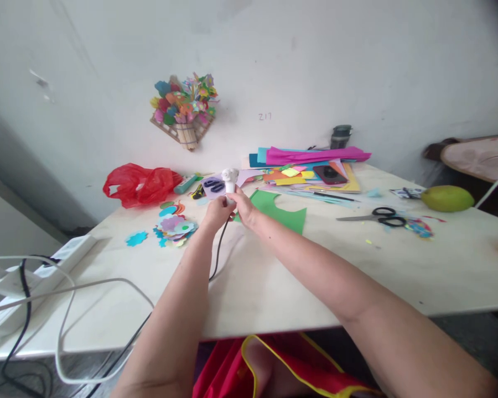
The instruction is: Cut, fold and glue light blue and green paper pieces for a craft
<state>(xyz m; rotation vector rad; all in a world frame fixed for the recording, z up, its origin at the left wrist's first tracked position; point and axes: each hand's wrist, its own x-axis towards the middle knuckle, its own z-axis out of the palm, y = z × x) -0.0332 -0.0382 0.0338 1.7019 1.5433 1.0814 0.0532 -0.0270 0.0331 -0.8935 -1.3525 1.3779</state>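
Observation:
Both my hands are closed around a white corded tool (229, 178) that looks like a hot glue gun, held upright above the table. My left hand (219, 214) grips low on its handle, and my right hand (244, 207) wraps it from the other side. From its lower end a black cable (218, 254) runs down toward the table. Green craft sheet (280, 210), with a curved piece cut out, lies just right of my hands. To the left is a pile of colourful flower-shaped cutouts (175, 228), with a blue cutout (136, 239) apart from it.
Black-handled scissors (373, 216) and a green-yellow fruit (447, 198) lie right. Behind are stacked coloured sheets (315, 156), a phone (330, 174) and a dark cup (341, 137). A red plastic bag (141, 185) sits back left; a power strip (68, 260) with tangled cables lies front left.

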